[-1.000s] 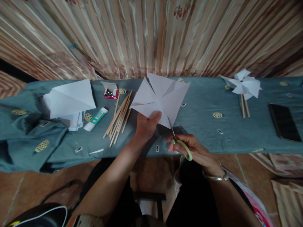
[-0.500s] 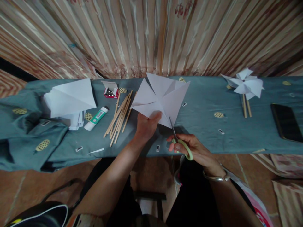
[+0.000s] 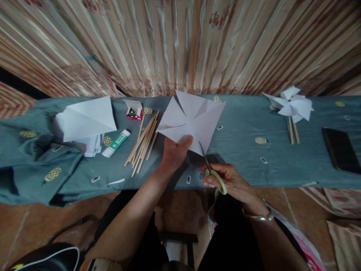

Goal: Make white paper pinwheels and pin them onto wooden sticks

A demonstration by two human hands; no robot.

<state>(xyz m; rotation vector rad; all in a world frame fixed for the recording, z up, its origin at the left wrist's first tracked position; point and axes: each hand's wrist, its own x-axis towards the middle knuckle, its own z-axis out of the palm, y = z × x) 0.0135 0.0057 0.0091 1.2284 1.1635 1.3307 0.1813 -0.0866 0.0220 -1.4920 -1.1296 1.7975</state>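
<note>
A square white sheet of paper (image 3: 204,120), creased and slit inward from several corners, is held above the table by my left hand (image 3: 177,150). The thumb presses on top near the lower edge; the other fingers are hidden beneath. My right hand (image 3: 225,178) is closed around the pale green handles of a pair of scissors (image 3: 219,182). Their blades lie at the paper's lower corner, pointing up toward its centre. To the left of the paper lies a loose bunch of wooden sticks (image 3: 144,141).
On the blue-green tablecloth (image 3: 239,150) lie a glue stick (image 3: 116,143), a small red box of metal pins (image 3: 134,113), stacked white paper (image 3: 88,118) and a paper scrap (image 3: 115,182). Rightward are white paper pinwheels (image 3: 293,103) on sticks and a black phone (image 3: 341,150). Striped curtains (image 3: 169,45) hang behind.
The scissors have moved slightly left and further along the paper's lower corner, toward the centre. My left hand keeps its hold. The whole view has shifted a little.
</note>
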